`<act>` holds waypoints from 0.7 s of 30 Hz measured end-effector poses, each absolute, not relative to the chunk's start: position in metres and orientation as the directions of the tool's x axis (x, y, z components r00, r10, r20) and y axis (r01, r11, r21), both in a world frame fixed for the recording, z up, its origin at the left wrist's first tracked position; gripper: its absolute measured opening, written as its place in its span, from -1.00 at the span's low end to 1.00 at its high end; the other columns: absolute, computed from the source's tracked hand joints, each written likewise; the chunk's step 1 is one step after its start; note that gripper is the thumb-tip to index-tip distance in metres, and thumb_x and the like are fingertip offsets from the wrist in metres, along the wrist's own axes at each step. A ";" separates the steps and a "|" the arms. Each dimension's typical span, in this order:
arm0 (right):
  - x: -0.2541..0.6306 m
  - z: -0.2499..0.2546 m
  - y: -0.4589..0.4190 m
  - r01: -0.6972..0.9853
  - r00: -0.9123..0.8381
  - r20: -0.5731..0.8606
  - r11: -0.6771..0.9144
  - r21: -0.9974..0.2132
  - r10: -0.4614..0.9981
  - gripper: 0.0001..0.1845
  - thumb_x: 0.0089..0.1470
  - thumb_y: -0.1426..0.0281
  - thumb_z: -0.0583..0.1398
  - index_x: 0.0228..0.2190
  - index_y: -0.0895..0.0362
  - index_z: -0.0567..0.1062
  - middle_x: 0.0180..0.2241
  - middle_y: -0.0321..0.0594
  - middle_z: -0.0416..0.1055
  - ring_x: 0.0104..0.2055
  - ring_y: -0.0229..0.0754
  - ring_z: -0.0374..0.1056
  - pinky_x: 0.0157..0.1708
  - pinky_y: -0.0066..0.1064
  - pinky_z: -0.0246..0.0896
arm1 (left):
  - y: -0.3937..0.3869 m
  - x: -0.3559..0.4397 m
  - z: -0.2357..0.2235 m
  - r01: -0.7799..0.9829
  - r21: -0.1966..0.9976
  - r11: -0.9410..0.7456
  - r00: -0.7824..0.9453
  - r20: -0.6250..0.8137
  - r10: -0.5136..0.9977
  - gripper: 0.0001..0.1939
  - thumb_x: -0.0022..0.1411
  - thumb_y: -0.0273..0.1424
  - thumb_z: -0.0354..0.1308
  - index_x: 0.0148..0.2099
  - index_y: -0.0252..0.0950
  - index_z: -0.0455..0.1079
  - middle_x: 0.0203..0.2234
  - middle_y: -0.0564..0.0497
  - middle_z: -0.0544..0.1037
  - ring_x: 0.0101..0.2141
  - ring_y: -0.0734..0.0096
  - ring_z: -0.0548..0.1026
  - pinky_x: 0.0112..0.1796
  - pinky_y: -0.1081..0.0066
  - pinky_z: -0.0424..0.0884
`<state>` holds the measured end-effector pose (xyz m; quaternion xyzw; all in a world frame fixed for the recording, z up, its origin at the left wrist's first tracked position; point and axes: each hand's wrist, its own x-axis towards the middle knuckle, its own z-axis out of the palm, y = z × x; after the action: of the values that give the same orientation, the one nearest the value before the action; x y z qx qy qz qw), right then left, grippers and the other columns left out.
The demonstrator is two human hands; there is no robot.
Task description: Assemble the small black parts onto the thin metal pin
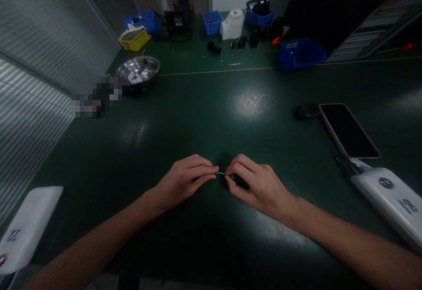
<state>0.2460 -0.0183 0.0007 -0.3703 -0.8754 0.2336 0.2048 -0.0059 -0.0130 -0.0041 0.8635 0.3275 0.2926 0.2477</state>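
Thin silvery metal rod, near six o'clock over dark green tabletop, pinched between fingertips of left hand and right hand; gripping done, I judge; what remains, I cannot tell.

A thin, silvery rod runs from nine to three o'clock between the left hand and right hand, a small greenish piece at its nine-o'clock end.

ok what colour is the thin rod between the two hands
The thin rod looks silvery grey; the head view shows it.
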 end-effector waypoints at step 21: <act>0.247 0.003 -0.019 0.504 -0.599 0.238 0.591 -0.630 0.764 -0.87 0.34 0.37 0.11 -0.17 0.11 0.45 -0.22 -0.22 0.40 -0.27 -0.28 0.39 -0.34 -0.45 0.32 | -0.015 -0.006 -0.001 0.470 0.537 -0.700 0.655 0.319 0.685 -0.65 0.38 -0.51 0.16 0.19 -0.25 0.44 -0.14 -0.06 0.52 -0.18 0.41 0.47 -0.18 0.39 0.45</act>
<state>0.2471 -0.0190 0.0035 -0.3704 -0.8558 0.2592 0.2512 -0.0056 -0.0151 -0.0011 0.8854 0.3262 0.2571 0.2086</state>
